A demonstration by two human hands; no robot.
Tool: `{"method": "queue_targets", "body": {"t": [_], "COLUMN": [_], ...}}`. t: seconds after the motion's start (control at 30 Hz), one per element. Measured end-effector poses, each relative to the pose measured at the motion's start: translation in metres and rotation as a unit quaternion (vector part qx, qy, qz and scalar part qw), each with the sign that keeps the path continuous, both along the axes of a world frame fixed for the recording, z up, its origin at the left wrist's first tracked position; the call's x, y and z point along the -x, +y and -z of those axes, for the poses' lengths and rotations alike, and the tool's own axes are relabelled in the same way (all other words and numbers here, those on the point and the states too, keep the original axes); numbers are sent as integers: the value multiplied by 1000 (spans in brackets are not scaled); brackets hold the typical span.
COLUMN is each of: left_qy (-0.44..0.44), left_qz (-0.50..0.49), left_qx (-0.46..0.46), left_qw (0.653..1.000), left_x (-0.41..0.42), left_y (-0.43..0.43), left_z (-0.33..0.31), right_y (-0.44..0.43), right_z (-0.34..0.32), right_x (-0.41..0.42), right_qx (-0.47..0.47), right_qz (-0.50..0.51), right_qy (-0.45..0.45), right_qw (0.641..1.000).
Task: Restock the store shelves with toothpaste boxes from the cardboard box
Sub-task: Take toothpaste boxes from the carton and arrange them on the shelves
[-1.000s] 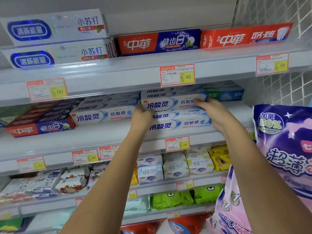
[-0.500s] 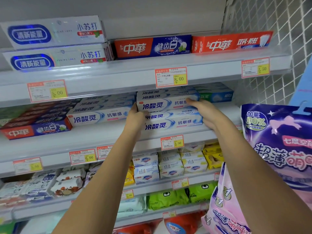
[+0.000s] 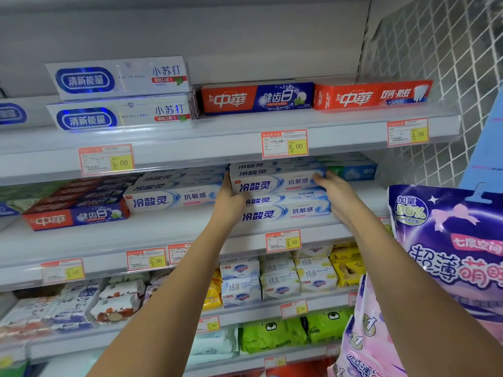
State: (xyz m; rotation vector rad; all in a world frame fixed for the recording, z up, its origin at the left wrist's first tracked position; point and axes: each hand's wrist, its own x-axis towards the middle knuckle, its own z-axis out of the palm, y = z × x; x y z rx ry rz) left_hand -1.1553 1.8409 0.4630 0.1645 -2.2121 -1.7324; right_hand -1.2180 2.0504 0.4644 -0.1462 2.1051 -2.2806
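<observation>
Two grips bracket one toothpaste box (image 3: pixel 275 183). The left grip (image 3: pixel 228 200) lies flat on its left end. The right grip (image 3: pixel 334 191) has near-straight fingers on its right end. Neither is clenched or wrapped round the box; both are opened flat and press it between them.

The box lies on top of a stack (image 3: pixel 285 212) of the same white-blue brand on the middle shelf (image 3: pixel 163 235), label facing out. It sits directly between the grips and touches both. The left grip fills the gap between this stack and the neighbouring row (image 3: pixel 174 198) of the same brand. A blue box (image 3: pixel 353 172) lies just beyond the right grip. The cardboard box is out of view.

Step, as I read it: seating and squaring the top box.
- Keep even pressure from both ends and slide it straight back, so the front face sits flush with the box below.
- Clearance under the upper shelf looks tight, so keep the box level.
- Don't drag the lower boxes back.
- Draw the left grip out without nudging the neighbouring row.
</observation>
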Motion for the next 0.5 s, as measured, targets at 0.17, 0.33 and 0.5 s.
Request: {"method": "queue_targets", "body": {"t": [0.17, 0.33, 0.5], "left_qy": [-16, -42, -48], "left_qz": [4, 15, 22], "left_qx": [8, 3, 1], "left_qw": [1000, 999, 999], "left_x": [-2, -6, -12], "left_y": [-2, -4, -4], "left_z": [2, 0, -8], "right_y": [0, -2, -5], "right_z": [-1, -2, -7], "right_x": [-6, -11, -15], "right_qx": [-29, -63, -93], "right_qz": [6, 21, 28], "right_qy": [3, 11, 7], "right_qw": [1000, 998, 995]}}
